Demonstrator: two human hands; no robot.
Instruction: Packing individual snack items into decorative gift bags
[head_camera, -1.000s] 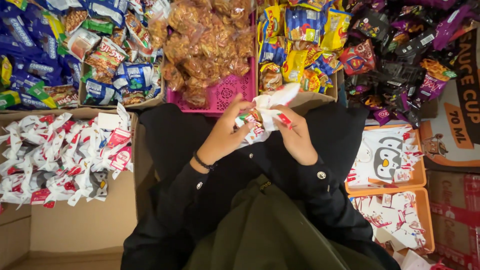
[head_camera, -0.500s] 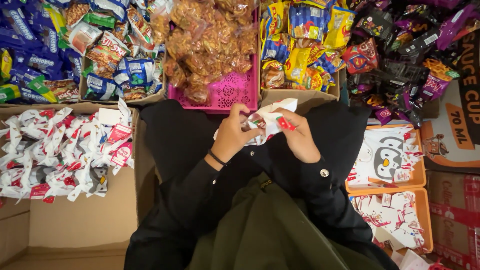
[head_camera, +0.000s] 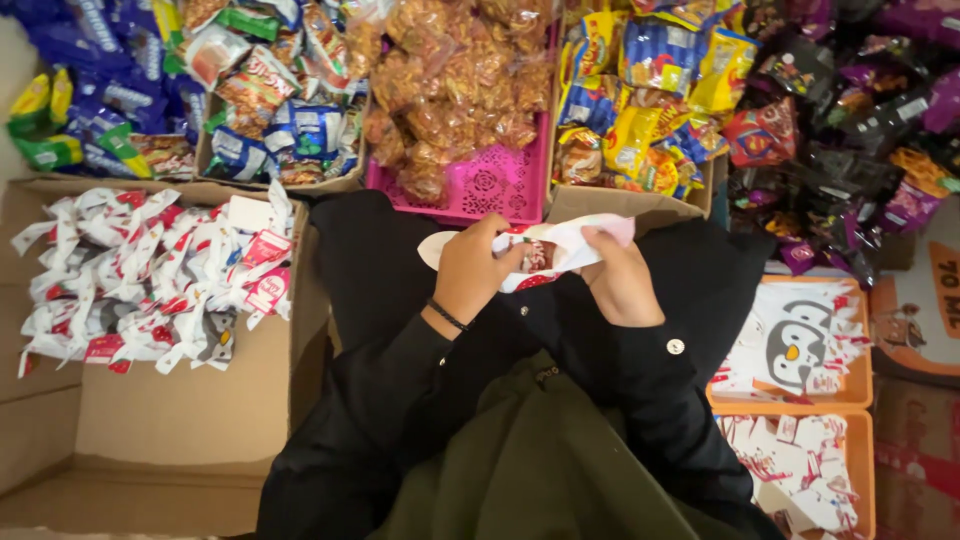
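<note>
My left hand (head_camera: 478, 268) and my right hand (head_camera: 618, 280) both grip a white, red and pink paper packet (head_camera: 548, 252) held over my lap, just below the pink basket. The packet lies stretched sideways between the two hands, with its flap ends sticking out past each hand. A dark band circles my left wrist. Black sleeves cover both arms, and dark green cloth covers my lap (head_camera: 530, 450).
A cardboard box (head_camera: 180, 410) on the left holds several folded white-and-red packets (head_camera: 150, 275). Orange trays (head_camera: 855, 395) on the right hold flat printed sheets. Ahead stand a pink basket (head_camera: 495, 185) of fried snacks and boxes of coloured snack packs (head_camera: 250, 90).
The packet has been turned and pulled out sideways between my hands. Both hands have stayed over my lap, shifting slightly.
</note>
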